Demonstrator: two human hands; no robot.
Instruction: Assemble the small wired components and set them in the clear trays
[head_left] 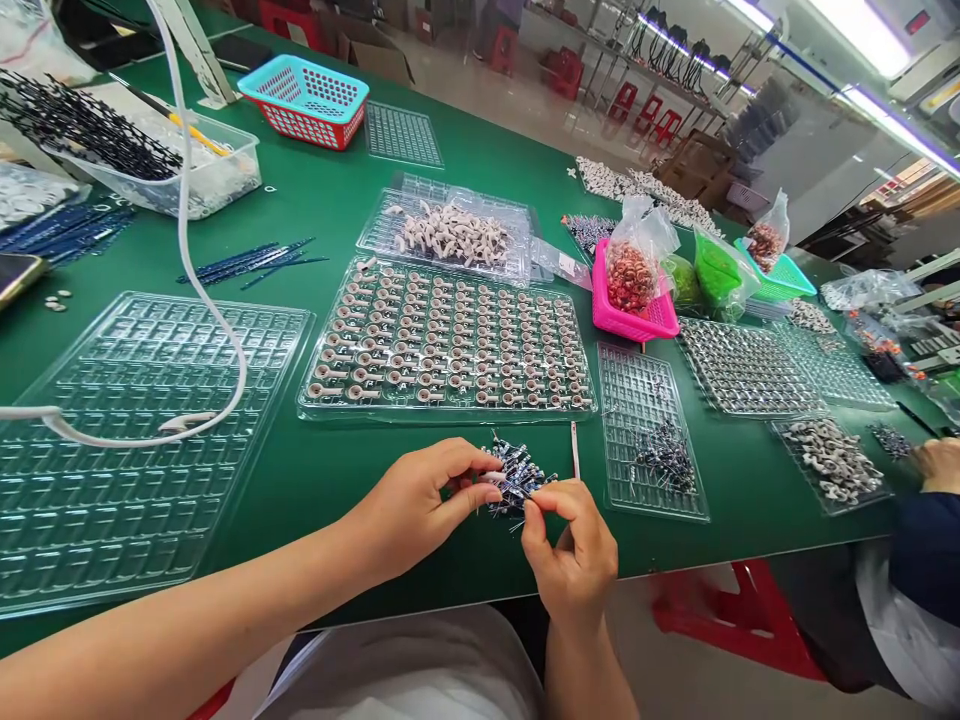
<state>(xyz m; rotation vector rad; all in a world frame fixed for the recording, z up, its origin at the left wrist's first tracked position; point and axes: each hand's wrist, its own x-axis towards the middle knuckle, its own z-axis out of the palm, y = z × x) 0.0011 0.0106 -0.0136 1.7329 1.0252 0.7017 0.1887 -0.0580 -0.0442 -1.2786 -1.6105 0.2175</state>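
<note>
my left hand (420, 500) is clamped on a bunch of small blue leaded components (517, 478), thumb and fingers closed round the near end so the bunch fans out to the right, just above the front edge of the green worktop (315, 470). my right hand (571, 548) sits just right of and slightly nearer me than the bunch, its thumb and forefinger pinched together on the wire tip of one piece at the bunch's right edge. so the bunch lies between my two hands, its leads running roughly left to right, pointing toward my right fingertips. the right hand is the nearer one to the loose ends; the left only anchors.

straight ahead, past the bunch, lies the filled tray (450, 340) of small pale looped parts in rows, its near rim close to my knuckles. a thin white strip (574, 450) lies on the worktop just beside the bunch. to the right is a narrow clear tray (651, 430) with more blue components heaped in it; to the left, an unfilled clear tray (150, 440) with a white cable (196, 280) across it. another person's hand (937, 462) shows at the far right edge.
</note>
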